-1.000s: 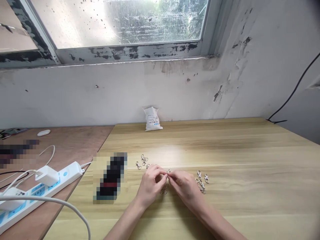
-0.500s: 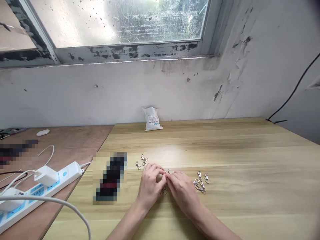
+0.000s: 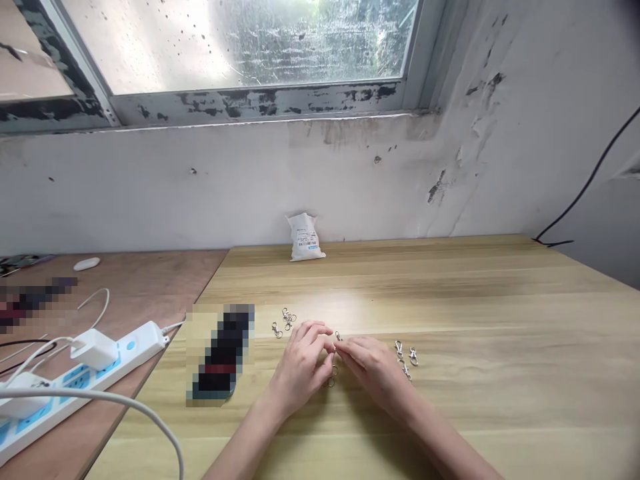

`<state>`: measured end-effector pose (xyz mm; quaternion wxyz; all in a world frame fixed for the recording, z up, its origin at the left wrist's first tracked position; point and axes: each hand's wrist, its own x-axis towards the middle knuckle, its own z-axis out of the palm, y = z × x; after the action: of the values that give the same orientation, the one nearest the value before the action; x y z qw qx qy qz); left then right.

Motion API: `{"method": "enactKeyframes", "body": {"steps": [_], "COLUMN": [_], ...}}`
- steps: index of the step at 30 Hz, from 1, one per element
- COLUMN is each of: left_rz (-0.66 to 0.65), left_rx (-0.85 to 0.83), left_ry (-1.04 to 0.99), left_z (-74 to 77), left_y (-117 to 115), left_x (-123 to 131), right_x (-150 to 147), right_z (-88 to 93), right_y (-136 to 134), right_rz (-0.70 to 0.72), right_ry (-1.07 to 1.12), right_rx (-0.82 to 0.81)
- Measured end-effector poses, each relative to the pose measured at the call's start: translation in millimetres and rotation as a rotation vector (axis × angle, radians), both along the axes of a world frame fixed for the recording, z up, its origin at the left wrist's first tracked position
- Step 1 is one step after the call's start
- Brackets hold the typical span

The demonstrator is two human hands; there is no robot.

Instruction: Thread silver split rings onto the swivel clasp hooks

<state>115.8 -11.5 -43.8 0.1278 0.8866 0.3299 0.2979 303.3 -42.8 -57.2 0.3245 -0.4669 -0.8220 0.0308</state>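
Note:
My left hand (image 3: 303, 360) and my right hand (image 3: 371, 365) meet fingertip to fingertip above the table. From the right hand's pinched fingertips a small silver lobster clasp (image 3: 337, 335) sticks out. The left thumb and index finger close in beside it; whatever lies between them is too small to make out. Thin metal rings (image 3: 331, 380) lie on the table just under the left thumb. Several silver clasps (image 3: 413, 357) lie beyond the right hand, which partly covers that group. A smaller cluster of clasps and rings (image 3: 288, 318) sits past the left hand.
The wood-grain table (image 3: 475, 300) reaches to the wall. A white packet (image 3: 306, 239) leans there. Left of the hands lies a dark, pixelated object (image 3: 220, 357). A white power strip (image 3: 145, 343) with plugs and a cable (image 3: 135, 408) runs along the left side.
My right hand has shifted slightly and now covers more of the clasps beside it. The left fingers have lifted and opened a little from their tighter pinch.

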Motion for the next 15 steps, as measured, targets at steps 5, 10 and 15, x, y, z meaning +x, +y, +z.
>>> {"method": "enactKeyframes", "body": {"steps": [5, 10, 15], "left_rz": [-0.030, -0.035, -0.033], "left_rx": [0.003, 0.012, 0.018], "left_ry": [0.025, 0.011, 0.018], "left_z": [4.0, 7.6, 5.7], "left_y": [-0.3, 0.3, 1.3], "left_x": [-1.1, -2.8, -3.6], "right_x": [1.5, 0.7, 0.2], "right_z": [4.0, 6.4, 3.0], "right_y": [-0.5, -2.1, -2.7], "right_rz": [0.024, 0.021, -0.001], "right_ry": [-0.038, -0.022, -0.054], "right_rx": [0.016, 0.052, 0.041]}}
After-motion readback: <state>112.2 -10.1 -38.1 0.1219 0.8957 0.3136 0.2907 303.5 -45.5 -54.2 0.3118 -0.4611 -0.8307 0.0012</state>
